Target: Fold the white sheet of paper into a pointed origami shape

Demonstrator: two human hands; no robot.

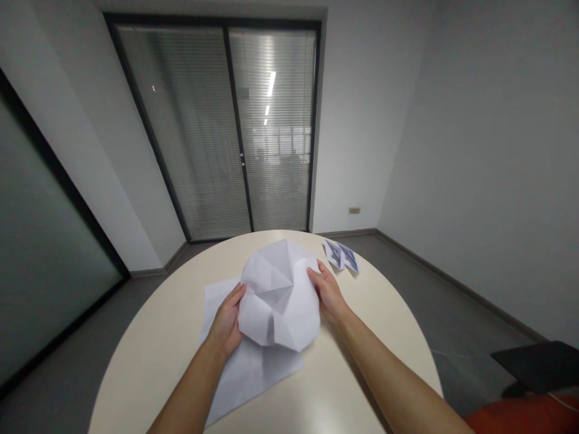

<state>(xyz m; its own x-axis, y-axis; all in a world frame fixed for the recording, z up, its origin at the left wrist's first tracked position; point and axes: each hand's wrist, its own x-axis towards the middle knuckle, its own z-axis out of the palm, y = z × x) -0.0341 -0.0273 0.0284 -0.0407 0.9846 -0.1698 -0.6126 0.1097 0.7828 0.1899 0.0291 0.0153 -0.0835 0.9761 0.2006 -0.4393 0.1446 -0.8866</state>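
A creased white sheet of paper, rounded in outline and marked by fold lines, is held up over the table. My left hand grips its left edge, thumb on the near face and fingers mostly behind. At the right edge, my right hand pinches the paper between thumb and fingers. Beneath it, partly covered, a second white sheet lies flat on the table with faint creases.
The round cream table carries a folded printed paper near its far right edge. A black flat object sits above something red at lower right. Glass doors with blinds stand beyond.
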